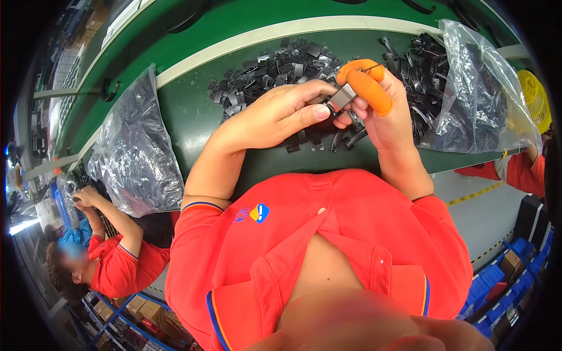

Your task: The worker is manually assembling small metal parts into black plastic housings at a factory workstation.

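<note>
Over the table's near middle, my left hand (278,117) is closed, with its thumb and forefinger pinching a small black plastic part (343,98) that has a flat, shiny grey face. My right hand (391,111) curls in from the other side and meets the part's upper end. Orange finger cots (372,92) cover two of its digits, which are bent together over the part. A thin dark sliver (372,68) shows at the upper cot; what it belongs to is unclear. Loose black plastic parts (269,73) lie heaped behind and below both hands.
Another heap of longer black parts (430,76) lies to the right on the green table (190,126). Clear plastic bags stand left (137,146) and right (483,99). A yellow basket (534,99) is at far right. A co-worker (126,251) sits at left; another person's red sleeve (530,172) shows at right.
</note>
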The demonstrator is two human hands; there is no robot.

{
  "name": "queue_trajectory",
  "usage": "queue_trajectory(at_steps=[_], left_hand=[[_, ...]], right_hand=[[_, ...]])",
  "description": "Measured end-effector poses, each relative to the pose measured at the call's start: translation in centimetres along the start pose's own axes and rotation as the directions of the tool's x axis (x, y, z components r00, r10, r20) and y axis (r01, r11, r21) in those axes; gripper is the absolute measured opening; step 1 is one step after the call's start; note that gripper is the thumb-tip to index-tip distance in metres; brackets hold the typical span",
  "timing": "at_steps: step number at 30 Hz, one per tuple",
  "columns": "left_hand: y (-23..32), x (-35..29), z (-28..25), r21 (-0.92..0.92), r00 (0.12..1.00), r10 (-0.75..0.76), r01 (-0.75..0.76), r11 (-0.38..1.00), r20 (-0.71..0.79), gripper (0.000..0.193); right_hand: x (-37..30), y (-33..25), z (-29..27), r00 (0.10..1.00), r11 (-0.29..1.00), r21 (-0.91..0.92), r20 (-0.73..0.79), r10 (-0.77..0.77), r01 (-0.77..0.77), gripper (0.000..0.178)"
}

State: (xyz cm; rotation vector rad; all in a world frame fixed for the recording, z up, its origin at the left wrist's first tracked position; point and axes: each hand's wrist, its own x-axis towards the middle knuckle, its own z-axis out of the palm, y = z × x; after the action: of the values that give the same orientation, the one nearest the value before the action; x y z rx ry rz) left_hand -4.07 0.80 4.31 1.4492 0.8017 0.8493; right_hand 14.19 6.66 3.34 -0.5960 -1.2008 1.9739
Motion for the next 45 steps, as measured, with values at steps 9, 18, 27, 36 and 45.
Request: queue_trajectory(at_steps=[9,18,27,36,45], left_hand=[[-0.2,-0.6,-2.7,-0.187,0.792,0.367,-0.505,0.842,-0.487,0.03],[1.3,-3.2,-5.9,-0.519,0.66,0.401,-0.75,0.411,-0.636,0.034],[1.9,-3.2,-5.6,-0.423,0.61,0.38,-0.775,0.47,-0.696,0.034],[1.6,-2.7,-4.5,-0.31,0.608,0.286,-0.687,0.658,-0.741,0.032],[0.9,-1.4,-2.3,-0.399,0.755,0.175,-0.51,0.762,-0.632,0.028]], right_hand=[[2.4,-0.7,-4.5,0.963,0.931,-0.277,-0.059,-0.263,0.238,0.035],[4.6,2.6,-8.8,0.973,0.447,-0.895,-0.091,-0.211,0.014,0.019],[6.3,4.4,-7.0,0.954,0.008,-0.979,0.194,-0.228,0.202,0.023],[5.9,5.2,-5.9,0.963,-0.08,-0.989,0.136,-0.232,0.12,0.014],[5.6,5.2,-6.6,0.938,-0.101,-0.985,0.165,-0.304,0.14,0.01]])
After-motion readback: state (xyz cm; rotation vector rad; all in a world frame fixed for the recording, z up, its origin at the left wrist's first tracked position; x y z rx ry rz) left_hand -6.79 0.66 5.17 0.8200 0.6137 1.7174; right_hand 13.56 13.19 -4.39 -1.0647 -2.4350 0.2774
